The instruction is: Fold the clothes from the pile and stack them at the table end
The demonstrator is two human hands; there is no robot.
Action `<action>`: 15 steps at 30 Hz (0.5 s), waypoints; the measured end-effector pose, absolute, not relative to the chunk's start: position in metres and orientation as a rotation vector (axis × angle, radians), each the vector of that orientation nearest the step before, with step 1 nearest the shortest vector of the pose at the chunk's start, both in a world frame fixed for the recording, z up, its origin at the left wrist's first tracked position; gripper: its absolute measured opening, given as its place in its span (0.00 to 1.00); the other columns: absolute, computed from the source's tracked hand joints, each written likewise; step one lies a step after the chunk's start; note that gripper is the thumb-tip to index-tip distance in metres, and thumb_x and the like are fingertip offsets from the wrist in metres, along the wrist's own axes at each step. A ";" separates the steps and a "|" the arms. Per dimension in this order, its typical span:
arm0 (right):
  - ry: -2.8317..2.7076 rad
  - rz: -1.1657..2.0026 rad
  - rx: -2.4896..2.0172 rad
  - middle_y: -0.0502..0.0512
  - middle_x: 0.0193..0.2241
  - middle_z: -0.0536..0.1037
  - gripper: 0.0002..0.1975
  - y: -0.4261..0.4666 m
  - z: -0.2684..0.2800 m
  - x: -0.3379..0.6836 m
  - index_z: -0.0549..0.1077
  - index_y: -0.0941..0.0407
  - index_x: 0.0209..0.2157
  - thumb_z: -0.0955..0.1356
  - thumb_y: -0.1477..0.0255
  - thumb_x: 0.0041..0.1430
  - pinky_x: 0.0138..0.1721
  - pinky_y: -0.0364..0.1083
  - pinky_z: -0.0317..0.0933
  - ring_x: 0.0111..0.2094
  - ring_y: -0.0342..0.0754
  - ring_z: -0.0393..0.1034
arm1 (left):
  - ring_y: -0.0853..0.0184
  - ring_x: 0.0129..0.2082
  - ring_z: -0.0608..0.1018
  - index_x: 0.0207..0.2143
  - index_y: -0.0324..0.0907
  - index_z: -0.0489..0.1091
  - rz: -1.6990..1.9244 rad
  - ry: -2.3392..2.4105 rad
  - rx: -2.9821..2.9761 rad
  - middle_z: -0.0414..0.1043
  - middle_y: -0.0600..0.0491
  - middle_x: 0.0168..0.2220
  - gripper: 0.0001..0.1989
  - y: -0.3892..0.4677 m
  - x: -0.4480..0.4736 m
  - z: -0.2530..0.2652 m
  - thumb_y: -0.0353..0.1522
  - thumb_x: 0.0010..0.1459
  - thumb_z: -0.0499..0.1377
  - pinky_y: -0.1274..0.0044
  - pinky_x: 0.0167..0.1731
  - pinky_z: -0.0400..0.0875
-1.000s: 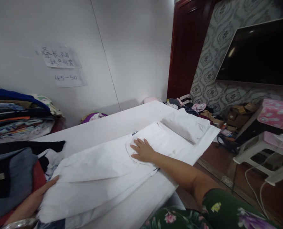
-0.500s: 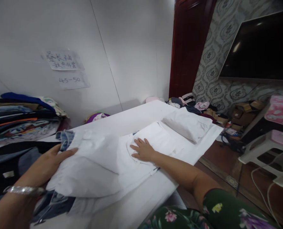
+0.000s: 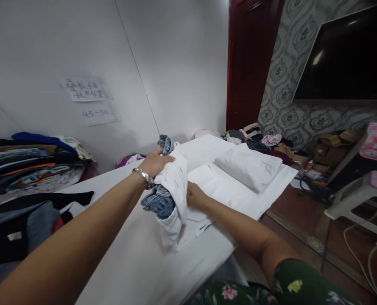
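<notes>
Closed around the raised end of a white garment with blue denim trim (image 3: 179, 176), my left hand (image 3: 158, 163) wears a silver bangle at the wrist. The denim part (image 3: 159, 201) hangs below that hand, and a small denim piece sticks up above it. My right hand (image 3: 195, 195) is low at the far side of the lifted fold, against the flat part of the garment (image 3: 212, 184). Its fingers are mostly hidden by the cloth. Beyond it, a folded white garment (image 3: 248, 165) lies on the white table (image 3: 127, 258).
Stacked clothes (image 3: 32, 163) stand at the left, with dark garments (image 3: 19, 228) in front of them. Handwritten paper signs (image 3: 88, 89) are on the wall. Clothing piles (image 3: 255, 137) and cardboard boxes (image 3: 326, 148) sit beyond the table. A plastic stool (image 3: 360, 203) is at right.
My left hand has carried the denim-trimmed end up and to the right, folding it over toward the right hand. The right hand's spread fingers are now mostly behind the fold.
</notes>
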State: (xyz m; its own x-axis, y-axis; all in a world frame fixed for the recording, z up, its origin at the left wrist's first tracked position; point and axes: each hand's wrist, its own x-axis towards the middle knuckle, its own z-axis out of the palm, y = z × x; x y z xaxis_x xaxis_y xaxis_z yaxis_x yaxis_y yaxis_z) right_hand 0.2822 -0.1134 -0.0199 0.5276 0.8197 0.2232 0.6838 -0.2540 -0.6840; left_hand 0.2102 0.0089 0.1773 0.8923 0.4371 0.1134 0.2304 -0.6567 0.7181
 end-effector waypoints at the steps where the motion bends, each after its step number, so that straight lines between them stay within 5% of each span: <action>1: -1.069 0.248 -1.878 0.55 0.59 0.64 0.24 -0.118 -0.017 0.288 0.64 0.52 0.57 0.59 0.62 0.61 0.58 0.58 0.50 0.59 0.54 0.56 | 0.60 0.36 0.77 0.41 0.38 0.73 0.345 0.479 2.277 0.77 0.51 0.36 0.20 0.003 0.217 0.174 0.37 0.44 0.59 0.72 0.38 0.71; 5: -0.652 0.478 -1.448 0.61 0.52 0.72 0.33 -0.134 -0.009 0.309 0.55 0.57 0.62 0.48 0.52 0.64 0.49 0.54 0.63 0.49 0.52 0.70 | 0.61 0.35 0.78 0.38 0.37 0.73 0.289 0.485 2.215 0.77 0.48 0.35 0.17 -0.017 0.248 0.158 0.33 0.43 0.60 0.72 0.37 0.70; 9: -0.646 0.523 -1.465 0.62 0.48 0.74 0.42 -0.144 -0.005 0.318 0.51 0.59 0.63 0.36 0.50 0.60 0.49 0.55 0.62 0.48 0.53 0.71 | 0.59 0.39 0.77 0.39 0.37 0.73 0.248 0.511 2.189 0.77 0.44 0.38 0.17 -0.036 0.281 0.134 0.30 0.42 0.61 0.70 0.40 0.69; 15: -0.688 0.500 -1.505 0.62 0.46 0.76 0.43 -0.155 -0.012 0.335 0.58 0.60 0.60 0.37 0.50 0.60 0.53 0.57 0.58 0.50 0.55 0.69 | 0.56 0.42 0.77 0.44 0.35 0.70 0.164 0.563 2.062 0.75 0.39 0.43 0.23 -0.060 0.310 0.095 0.34 0.43 0.65 0.68 0.41 0.70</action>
